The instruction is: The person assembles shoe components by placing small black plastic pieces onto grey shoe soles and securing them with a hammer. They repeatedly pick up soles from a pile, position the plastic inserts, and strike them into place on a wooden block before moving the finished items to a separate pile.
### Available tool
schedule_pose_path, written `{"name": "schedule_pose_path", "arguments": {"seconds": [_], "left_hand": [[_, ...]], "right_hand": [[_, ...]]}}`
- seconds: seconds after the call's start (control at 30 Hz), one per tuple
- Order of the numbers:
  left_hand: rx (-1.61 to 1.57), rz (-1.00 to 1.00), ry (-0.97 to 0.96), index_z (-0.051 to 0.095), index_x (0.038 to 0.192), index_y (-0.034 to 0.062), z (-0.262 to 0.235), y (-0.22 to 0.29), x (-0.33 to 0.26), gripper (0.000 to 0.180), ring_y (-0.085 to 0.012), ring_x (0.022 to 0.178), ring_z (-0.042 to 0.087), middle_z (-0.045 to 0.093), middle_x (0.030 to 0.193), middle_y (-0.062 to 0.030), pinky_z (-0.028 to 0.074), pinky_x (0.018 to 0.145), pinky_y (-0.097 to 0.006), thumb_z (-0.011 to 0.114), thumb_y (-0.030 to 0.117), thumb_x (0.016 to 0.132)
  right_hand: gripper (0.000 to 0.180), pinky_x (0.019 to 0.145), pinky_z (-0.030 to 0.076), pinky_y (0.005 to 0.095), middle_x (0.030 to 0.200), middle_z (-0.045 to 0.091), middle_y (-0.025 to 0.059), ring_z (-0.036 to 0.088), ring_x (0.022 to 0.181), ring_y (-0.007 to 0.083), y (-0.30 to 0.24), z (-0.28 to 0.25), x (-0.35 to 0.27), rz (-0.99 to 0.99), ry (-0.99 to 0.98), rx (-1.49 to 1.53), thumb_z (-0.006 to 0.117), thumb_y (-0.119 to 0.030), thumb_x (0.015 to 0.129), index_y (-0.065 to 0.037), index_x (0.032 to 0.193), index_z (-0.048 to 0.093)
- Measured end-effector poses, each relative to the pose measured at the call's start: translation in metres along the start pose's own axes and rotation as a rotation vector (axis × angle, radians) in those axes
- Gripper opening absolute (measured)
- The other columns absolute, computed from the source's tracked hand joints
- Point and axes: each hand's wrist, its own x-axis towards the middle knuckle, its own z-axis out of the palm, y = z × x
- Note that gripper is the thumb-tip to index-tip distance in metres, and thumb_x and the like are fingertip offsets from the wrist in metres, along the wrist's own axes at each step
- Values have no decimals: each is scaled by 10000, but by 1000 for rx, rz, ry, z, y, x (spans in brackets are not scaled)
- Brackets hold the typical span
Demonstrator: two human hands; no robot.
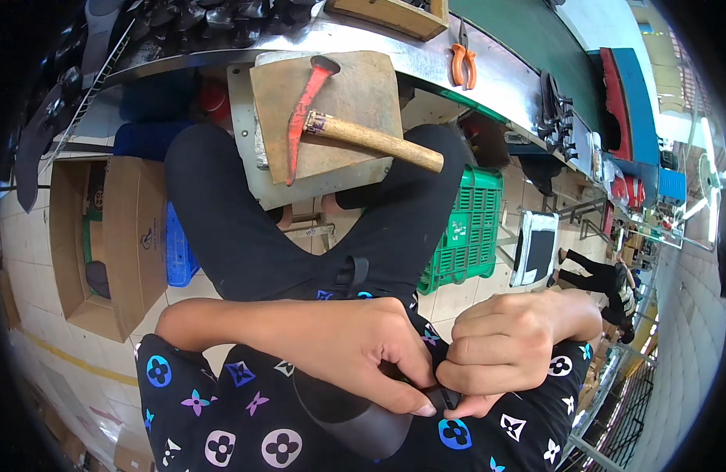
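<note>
Where the hands meet: nearer the wearer than the hammer (335, 130), over a patterned black garment (251, 440), with the 2 hands almost touching.
Left hand (379, 350): mostly closed, fingers curled over a black curved piece (347, 417), thumb stretched out to a narrow black strip (438, 399).
Right hand (501, 346): folded nearly into a fist, thumb and forefinger pinching that strip; whether strip and piece are joined cannot be told.
Black curved piece: well below the hammer in view, its smooth rounded side showing, its upper part covered by the left hand.
Hammer support: a worn brown board (359, 82), directly under the red head and wooden handle.
Pliers (463, 67): orange-handled, beyond the hammer and to its right, on a metal bench (402, 49).
Crate (467, 228): green, right of the hammer and nearer the wearer.
Cardboard box (133, 236): left of the hammer, on the tiled floor.
Co-worker (611, 287): dark-clothed, far to the hammer's right.
</note>
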Motion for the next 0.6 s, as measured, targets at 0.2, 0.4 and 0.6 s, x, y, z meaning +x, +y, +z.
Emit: {"name": "schedule_pose_path", "arguments": {"seconds": [0.2, 0.4, 0.6], "left_hand": [[140, -21, 130, 739, 953, -16, -1, 9, -7, 151, -187, 600, 598, 673, 787, -103, 410, 510, -305, 738, 118, 882], [107, -84, 281, 745, 949, -17, 1, 11, -13, 148, -180, 634, 621, 685, 802, -104, 436, 546, -300, 746, 112, 875], [-42, -7, 349, 702, 810, -38, 6, 2, -4, 255, -125, 527, 526, 591, 614, -76, 353, 490, -304, 712, 193, 917]], "right_hand": [[296, 476, 444, 300, 751, 520, 71, 546, 587, 201, 16, -16, 7, 19, -72, 38, 748, -218, 866, 48, 924, 632], [273, 522, 465, 343, 838, 574, 119, 579, 653, 269, 43, -3, -7, 25, 83, 244, 749, -154, 834, 53, 962, 625], [252, 507, 437, 344, 760, 551, 111, 544, 598, 269, 48, 14, -11, -26, 201, 339, 735, -176, 827, 43, 900, 633]]}}
